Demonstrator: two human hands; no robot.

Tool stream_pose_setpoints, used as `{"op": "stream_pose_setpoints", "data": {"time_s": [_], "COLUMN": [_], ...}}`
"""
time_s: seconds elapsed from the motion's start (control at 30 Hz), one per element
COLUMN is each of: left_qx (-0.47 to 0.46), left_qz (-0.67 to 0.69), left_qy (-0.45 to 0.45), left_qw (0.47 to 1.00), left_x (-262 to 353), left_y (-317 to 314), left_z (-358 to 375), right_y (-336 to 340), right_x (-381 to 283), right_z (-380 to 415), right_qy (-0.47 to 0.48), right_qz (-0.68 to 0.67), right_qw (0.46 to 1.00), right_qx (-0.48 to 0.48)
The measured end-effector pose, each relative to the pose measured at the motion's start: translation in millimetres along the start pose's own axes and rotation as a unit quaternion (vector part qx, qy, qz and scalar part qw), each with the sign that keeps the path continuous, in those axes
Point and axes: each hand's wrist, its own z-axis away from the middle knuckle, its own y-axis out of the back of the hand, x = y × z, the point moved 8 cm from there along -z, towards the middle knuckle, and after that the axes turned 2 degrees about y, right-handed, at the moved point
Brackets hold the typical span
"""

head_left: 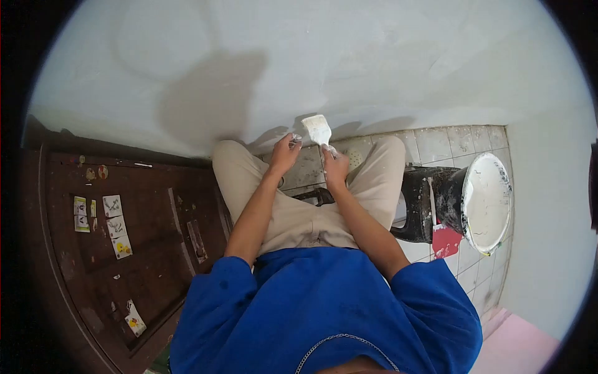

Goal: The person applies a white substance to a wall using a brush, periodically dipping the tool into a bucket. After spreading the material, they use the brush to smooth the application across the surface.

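Note:
My right hand [335, 167] is closed around the handle of a wide paintbrush [317, 129]. The brush points up and away from me, its head coated in white paint and close to the wall. Left of it, my left hand [286, 153] is held up between my knees with its fingers curled together. White smears cover its fingertips, and whatever may be between them is too small to make out. Both hands are apart from each other, in front of the pale wall [374, 68].
At my right, a bucket [488, 202] of white paint stands by a black, paint-spattered object [420, 196]. A red flat piece [446, 240] lies against them. A dark wooden door [149, 249] with stickers is on my left. Tiled floor [433, 144] runs along the wall.

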Motion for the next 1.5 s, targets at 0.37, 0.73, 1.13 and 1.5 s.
{"op": "stream_pose_setpoints", "data": {"time_s": [0.37,0.73,1.13,1.5], "left_qx": [-0.043,-0.049,-0.066,-0.065], "left_qz": [0.0,-0.007,-0.012,-0.016], "left_qy": [0.042,0.031,0.032,0.007], "left_qw": [0.998,0.998,0.997,0.998], "left_x": [3.0,-7.3,-9.9,-8.0], "left_y": [0.6,-6.3,-18.8,-16.1], "left_z": [11.0,8.5,6.1,5.5], "right_y": [-5.4,8.6,11.0,12.4], "right_x": [-6.1,-18.4,-36.3,-110.3], "right_z": [-18.9,-20.7,-12.0,21.3], "right_qy": [0.042,0.03,0.016,0.047], "right_qz": [-0.004,0.058,-0.019,-0.087], "right_qw": [0.998,0.997,0.999,0.994], "right_qx": [0.048,0.034,0.035,0.04]}}
